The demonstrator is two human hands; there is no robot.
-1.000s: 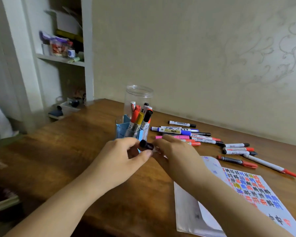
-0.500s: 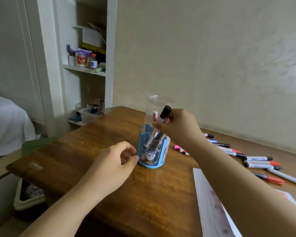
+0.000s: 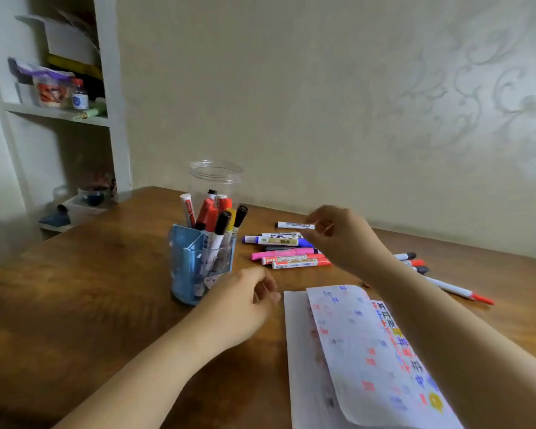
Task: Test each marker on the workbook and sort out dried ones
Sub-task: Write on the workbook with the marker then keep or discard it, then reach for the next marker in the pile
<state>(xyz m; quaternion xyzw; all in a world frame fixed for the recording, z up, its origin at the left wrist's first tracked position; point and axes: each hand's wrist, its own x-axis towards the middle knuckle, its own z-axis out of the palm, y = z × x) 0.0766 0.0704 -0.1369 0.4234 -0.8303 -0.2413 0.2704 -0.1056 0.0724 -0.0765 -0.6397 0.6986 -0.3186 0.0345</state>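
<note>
Markers flat, long axes left-right, beside workbook; right hand and left hand fingers loosely curled, empty.

The right hand and forearm cover the middle of the row of loose markers near the wooden table's far edge. The open printed workbook runs off the bottom edge, its marks blurred. Small shelf items are too blurred to identify.

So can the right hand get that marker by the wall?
Probably yes. The right hand is open beside the white marker, fingers almost at its end, with nothing in between.
</note>
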